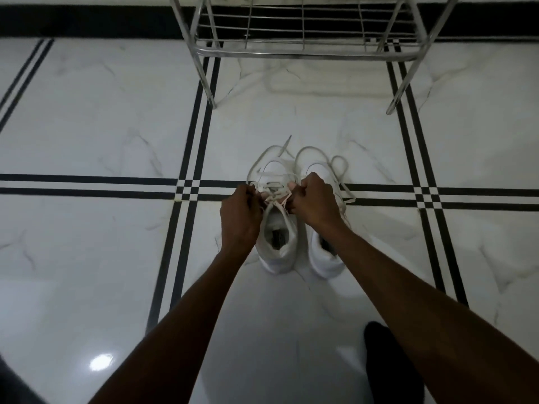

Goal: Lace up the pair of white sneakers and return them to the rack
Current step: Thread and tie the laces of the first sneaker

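Two white sneakers stand side by side on the floor, toes pointing away from me. The left sneaker has its white lace threaded across the eyelets. My left hand pinches one lace end at the shoe's left side. My right hand pinches the other end at its right side, and partly covers the right sneaker. Loose loops of lace lie around the toes of both shoes.
A metal shoe rack with wire shelves stands straight ahead, its legs on the white marble floor with black stripes. A dark foot or sock shows at the lower right. Open floor lies to both sides of the shoes.
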Available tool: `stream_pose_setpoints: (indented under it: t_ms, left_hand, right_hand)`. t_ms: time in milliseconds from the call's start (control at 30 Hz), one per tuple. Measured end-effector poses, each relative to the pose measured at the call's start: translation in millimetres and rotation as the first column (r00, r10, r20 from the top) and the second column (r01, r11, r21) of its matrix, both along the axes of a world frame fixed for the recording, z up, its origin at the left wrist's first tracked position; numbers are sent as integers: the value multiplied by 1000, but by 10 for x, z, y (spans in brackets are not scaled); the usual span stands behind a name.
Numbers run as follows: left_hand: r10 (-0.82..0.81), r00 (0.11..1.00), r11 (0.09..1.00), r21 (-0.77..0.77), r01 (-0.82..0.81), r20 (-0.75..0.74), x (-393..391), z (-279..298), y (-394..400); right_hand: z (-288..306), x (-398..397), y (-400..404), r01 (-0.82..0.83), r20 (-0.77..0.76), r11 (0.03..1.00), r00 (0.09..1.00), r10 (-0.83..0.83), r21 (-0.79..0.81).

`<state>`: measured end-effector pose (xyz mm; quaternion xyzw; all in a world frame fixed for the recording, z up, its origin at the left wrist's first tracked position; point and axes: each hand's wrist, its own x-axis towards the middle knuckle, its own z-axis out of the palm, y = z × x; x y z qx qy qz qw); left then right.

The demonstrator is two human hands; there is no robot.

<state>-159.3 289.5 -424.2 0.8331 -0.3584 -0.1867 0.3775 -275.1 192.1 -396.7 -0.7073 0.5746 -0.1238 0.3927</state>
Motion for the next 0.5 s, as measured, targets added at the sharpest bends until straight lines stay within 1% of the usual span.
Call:
stream_pose_setpoints:
  t_ms: [67, 100, 167, 200, 233, 300, 333, 367, 433, 500]
  left_hand:
    - [30, 1000, 999, 11, -30, 0, -10, -23, 6]
    - [46, 998, 999, 27, -45, -40, -3, -14, 17]
    - [33, 985, 998, 62, -23, -169, 34, 31, 48]
    - [6, 970, 997, 71, 12, -243, 55, 82, 65]
    - [-23, 945, 996, 70, 48, -326, 78, 158, 84]
    - [-58, 853, 997, 14, 76, -518, 128, 315, 103]
    - [-70, 810, 997, -29, 65, -582, 164, 392, 93]
    - [-81, 794, 996, -70, 48, -602, 207, 469, 78]
    - [-134, 811, 985, -170, 44, -569, 266, 633, 36]
    - [-211, 824, 962, -262, 79, -525, 293, 792, -17]
  right_hand:
    - [-51, -6, -6, 46, 49, 995, 998, -50, 87]
    - [-78, -21, -21, 47, 101, 987, 993, -63, 155]
    - [-35, -43, -16, 32, 243, 949, 964, -112, 314]
    - [14, -46, -16, 8, 302, 929, 945, -128, 369]
    - [77, -52, -26, -28, 340, 922, 933, -114, 386]
    - [145, -57, -91, -88, 402, 936, 914, -60, 340]
    - [174, -48, -123, -96, 432, 946, 901, -50, 309]
    - [231, -37, -137, -91, 461, 953, 886, -56, 290]
    - [301, -3, -154, -93, 503, 958, 862, -59, 272]
    - [376, 35, -135, -190, 481, 956, 875, 61, 225]
